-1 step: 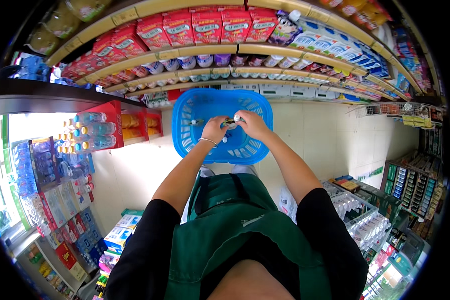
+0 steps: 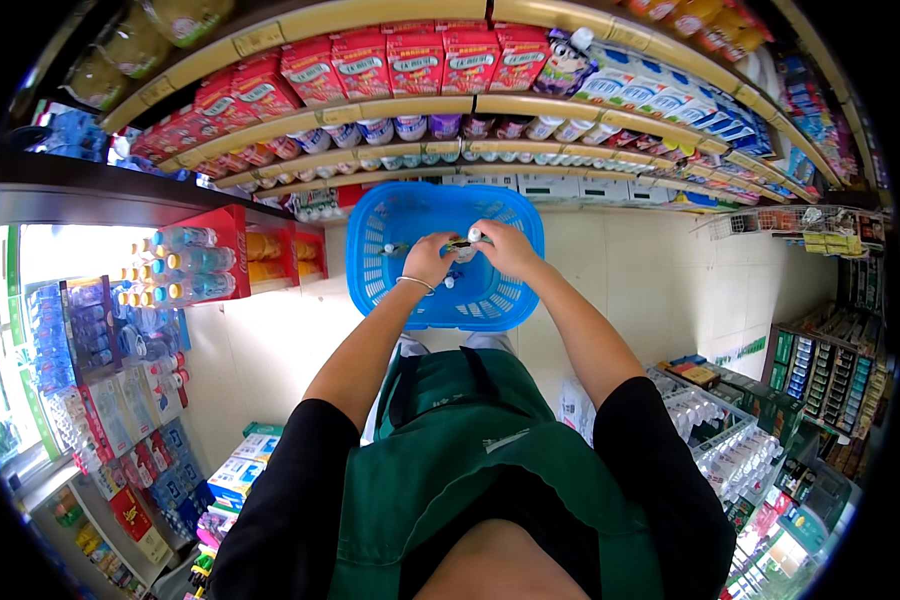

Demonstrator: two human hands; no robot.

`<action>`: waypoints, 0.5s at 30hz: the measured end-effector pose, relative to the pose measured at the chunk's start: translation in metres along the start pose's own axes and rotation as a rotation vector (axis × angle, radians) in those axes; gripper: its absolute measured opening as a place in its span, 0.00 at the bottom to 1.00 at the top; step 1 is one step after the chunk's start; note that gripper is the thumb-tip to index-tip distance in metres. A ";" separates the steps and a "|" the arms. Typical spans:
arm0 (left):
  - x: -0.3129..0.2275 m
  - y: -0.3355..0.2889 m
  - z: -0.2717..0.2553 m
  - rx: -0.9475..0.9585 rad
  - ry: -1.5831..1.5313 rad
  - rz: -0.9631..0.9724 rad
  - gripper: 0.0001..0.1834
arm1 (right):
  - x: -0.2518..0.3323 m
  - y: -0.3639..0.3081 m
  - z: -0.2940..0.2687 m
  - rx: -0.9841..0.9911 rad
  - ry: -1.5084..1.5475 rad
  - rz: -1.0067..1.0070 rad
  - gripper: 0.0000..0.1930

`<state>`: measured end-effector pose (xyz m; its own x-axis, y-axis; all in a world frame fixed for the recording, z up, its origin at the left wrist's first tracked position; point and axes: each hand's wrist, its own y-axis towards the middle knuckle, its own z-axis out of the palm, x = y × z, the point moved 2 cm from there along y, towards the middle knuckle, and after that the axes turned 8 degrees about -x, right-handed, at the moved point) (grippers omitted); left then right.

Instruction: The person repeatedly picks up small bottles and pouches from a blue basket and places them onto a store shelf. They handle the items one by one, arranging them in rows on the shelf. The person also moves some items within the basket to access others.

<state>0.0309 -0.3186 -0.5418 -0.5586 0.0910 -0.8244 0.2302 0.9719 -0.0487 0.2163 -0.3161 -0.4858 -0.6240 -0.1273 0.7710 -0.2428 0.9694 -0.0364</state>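
Just two hands (image 2: 429, 260) (image 2: 506, 250) over one basket (image 2: 425, 207).

The basket (image 2: 420, 208) at 12 o'clock is bright blue, with rows of little holes on its sides. The small cap (image 2: 474, 235) at 2 o'clock from its middle is white. The apron (image 2: 450, 402) at 6 o'clock is dark green, and the sleeves (image 2: 290, 490) at 4 and 7 are black. Higher up at 12, the boxes (image 2: 415, 62) are mostly red. The rack (image 2: 238, 250) between 9 and 10 is red too. The floor (image 2: 650, 270) at 3 is cream with thin lines.
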 end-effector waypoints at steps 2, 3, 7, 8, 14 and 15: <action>-0.024 0.007 -0.022 -0.012 -0.061 -0.003 0.15 | 0.020 0.007 -0.022 -0.006 0.057 0.019 0.08; -0.042 0.011 -0.037 -0.010 -0.082 0.020 0.13 | 0.029 0.010 -0.034 -0.018 0.083 0.029 0.08; -0.100 0.033 -0.084 -0.102 -0.120 0.148 0.08 | 0.077 0.017 -0.080 -0.179 0.214 0.010 0.12; -0.115 0.036 -0.097 -0.130 -0.101 0.189 0.08 | 0.078 0.022 -0.087 -0.176 0.342 0.000 0.14; -0.181 0.068 -0.162 -0.247 -0.268 0.247 0.08 | 0.117 0.039 -0.130 -0.238 0.587 -0.066 0.17; -0.187 0.077 -0.169 -0.273 -0.320 0.199 0.07 | 0.121 0.047 -0.135 -0.234 0.554 -0.091 0.17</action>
<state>0.0179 -0.2245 -0.2963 -0.2415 0.2517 -0.9372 0.0657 0.9678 0.2429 0.2295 -0.2575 -0.3085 -0.1140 -0.1445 0.9829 -0.0677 0.9882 0.1374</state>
